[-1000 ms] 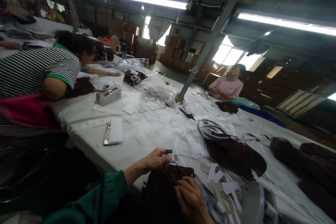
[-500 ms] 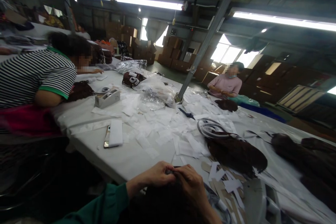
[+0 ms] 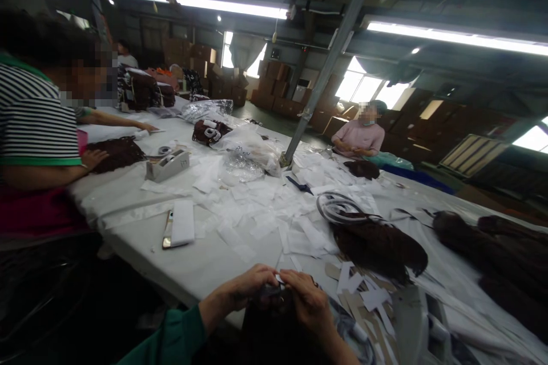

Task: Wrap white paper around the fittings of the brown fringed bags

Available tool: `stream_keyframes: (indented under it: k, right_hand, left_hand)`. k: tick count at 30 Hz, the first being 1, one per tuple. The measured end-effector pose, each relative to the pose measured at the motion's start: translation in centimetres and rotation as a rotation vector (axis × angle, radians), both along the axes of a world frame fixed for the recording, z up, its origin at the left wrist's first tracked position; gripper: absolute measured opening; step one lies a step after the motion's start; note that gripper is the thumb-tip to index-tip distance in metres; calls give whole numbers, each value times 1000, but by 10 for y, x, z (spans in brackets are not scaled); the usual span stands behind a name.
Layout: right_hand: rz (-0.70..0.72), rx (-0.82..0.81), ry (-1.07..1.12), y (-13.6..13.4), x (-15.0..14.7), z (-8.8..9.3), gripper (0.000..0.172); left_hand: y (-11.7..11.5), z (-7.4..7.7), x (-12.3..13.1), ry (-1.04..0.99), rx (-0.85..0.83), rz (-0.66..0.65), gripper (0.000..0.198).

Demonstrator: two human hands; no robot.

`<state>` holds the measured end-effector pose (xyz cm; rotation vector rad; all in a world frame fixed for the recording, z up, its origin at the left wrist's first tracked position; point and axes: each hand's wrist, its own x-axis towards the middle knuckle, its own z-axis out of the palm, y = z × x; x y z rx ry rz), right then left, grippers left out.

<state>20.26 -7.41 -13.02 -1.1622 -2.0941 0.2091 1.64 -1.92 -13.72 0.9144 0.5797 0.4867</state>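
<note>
At the table's near edge, my left hand (image 3: 246, 290) and my right hand (image 3: 309, 301) meet fingertip to fingertip. Both are closed in a pinch at the top of a dark cloth item (image 3: 269, 331), which hangs below them in shadow. A small white piece (image 3: 279, 278) peeks out between the fingertips; its kind is too small to tell. Just right of my right hand lie white and tan paper strips (image 3: 363, 296) and a grey tape dispenser (image 3: 413, 319).
A phone (image 3: 168, 229) lies partly under white paper, left of many loose white slips (image 3: 265, 222). Dark brown bundles (image 3: 377, 248) and a coiled strap (image 3: 336, 205) lie right. A metal post (image 3: 317, 91) rises mid-table. Co-workers stand left (image 3: 38, 120) and far right (image 3: 363, 134).
The small white piece now shows between my fingertips. At left, the striped-sleeved co-worker has shifted left, one arm stretched over the table and a hand on a dark bundle.
</note>
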Motion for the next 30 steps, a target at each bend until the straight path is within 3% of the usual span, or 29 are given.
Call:
stream_keyframes:
  k: [8, 15, 17, 19, 25, 27, 30]
  right_hand:
    - [-50, 60, 23, -7, 4, -21, 30]
    - [-113, 93, -29, -17, 8, -26, 34]
    - [-259, 71, 38, -26, 22, -24, 32]
    - [-490, 54, 134, -42, 50, -22, 32]
    - [-1388, -45, 391, -132, 187, -14, 54]
    - [-1531, -90, 418, -161, 225, -14, 63]
    - [-1541, -169, 437, -179, 260, -20, 63]
  left_hand:
    - [-7, -4, 8, 57, 76, -42, 25]
    - [-13, 1, 19, 159, 208, 56, 26]
    - [-15, 3, 18, 190, 248, 76, 29]
    - [-18, 0, 16, 212, 278, 96, 31]
    - [-19, -38, 16, 270, 243, 67, 45]
    - [-19, -46, 18, 259, 217, 82, 47]
    - [-22, -47, 20, 241, 203, 108, 48]
